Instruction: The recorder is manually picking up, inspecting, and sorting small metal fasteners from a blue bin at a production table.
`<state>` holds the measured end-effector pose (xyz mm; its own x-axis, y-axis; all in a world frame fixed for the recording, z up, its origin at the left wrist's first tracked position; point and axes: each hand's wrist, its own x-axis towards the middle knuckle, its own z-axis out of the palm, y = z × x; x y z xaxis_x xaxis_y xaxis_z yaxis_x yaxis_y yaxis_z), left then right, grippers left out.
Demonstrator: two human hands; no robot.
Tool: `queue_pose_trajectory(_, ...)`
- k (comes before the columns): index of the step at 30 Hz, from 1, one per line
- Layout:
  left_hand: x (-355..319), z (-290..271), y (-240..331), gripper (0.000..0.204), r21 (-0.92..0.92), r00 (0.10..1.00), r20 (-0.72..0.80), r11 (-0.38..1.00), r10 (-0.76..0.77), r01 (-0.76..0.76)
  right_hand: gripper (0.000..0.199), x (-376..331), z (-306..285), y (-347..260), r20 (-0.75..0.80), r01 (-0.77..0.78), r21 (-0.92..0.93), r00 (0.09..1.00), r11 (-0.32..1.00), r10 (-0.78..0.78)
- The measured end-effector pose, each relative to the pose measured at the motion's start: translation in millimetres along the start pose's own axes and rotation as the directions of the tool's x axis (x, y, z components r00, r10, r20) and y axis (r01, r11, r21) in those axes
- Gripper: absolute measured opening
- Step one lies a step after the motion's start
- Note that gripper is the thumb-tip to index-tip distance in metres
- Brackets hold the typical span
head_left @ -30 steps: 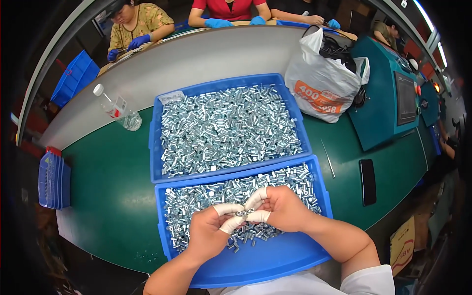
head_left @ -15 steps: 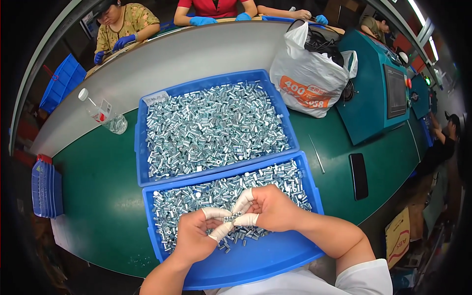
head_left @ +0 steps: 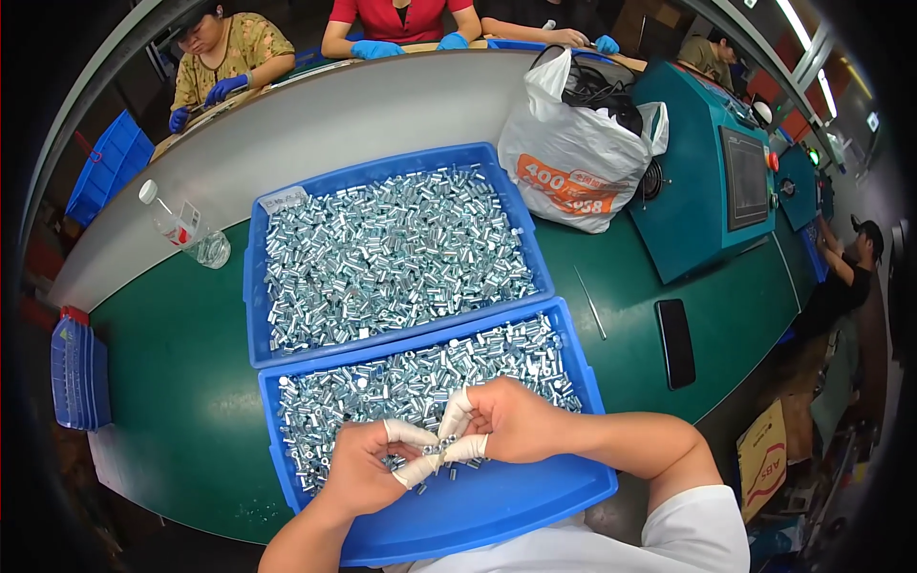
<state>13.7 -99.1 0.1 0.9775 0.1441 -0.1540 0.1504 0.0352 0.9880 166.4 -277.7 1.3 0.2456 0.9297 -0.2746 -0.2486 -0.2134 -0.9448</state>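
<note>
My left hand [head_left: 368, 466] and my right hand [head_left: 504, 420] meet over the near blue tray [head_left: 497, 506], fingertips wrapped in white finger cots. Between the fingertips of both hands I pinch a few small silver metal cylinders [head_left: 437, 448]. The near tray holds a spread of the same small silver parts [head_left: 411, 382] in its far half, and its near part is bare blue. Just beyond it lies a second blue tray [head_left: 256, 315], filled with many more silver cylinders [head_left: 392, 253].
A green table [head_left: 181, 382] carries a clear plastic bottle [head_left: 181, 229] at left, a white plastic bag [head_left: 578, 153], a black phone [head_left: 674, 342] and a teal machine [head_left: 716, 181] at right. Blue crates [head_left: 78, 372] stand at the left edge. People with blue gloves work across a grey belt [head_left: 287, 134].
My hands have stayed together over the near tray, with the fingertips shifting slightly on the small parts. The view has moved a little.
</note>
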Motion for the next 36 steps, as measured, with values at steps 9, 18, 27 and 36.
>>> queue_pose_trajectory(9,-5,7,0,0.022,0.042,1.0,0.014,0.999,0.008,-0.009,0.015,-9,-3,6,0.057,-0.007,-0.019,0.998,1.0,0.008)
queue_pose_trajectory(18,-4,7,-2,0.023,-0.098,0.997,0.057,0.994,-0.051,0.057,0.016,-11,-6,7,0.039,0.016,0.018,0.999,1.0,-0.017)
queue_pose_trajectory(27,9,-2,8,0.021,-0.002,0.99,0.13,0.998,-0.063,0.064,0.02,0,-13,-5,0.097,-0.011,-0.112,0.995,0.994,0.022)
queue_pose_trajectory(36,2,2,11,0.016,0.183,0.984,0.176,0.983,0.001,-0.034,0.018,-3,-9,-2,0.175,0.041,-0.272,0.985,0.961,0.008)
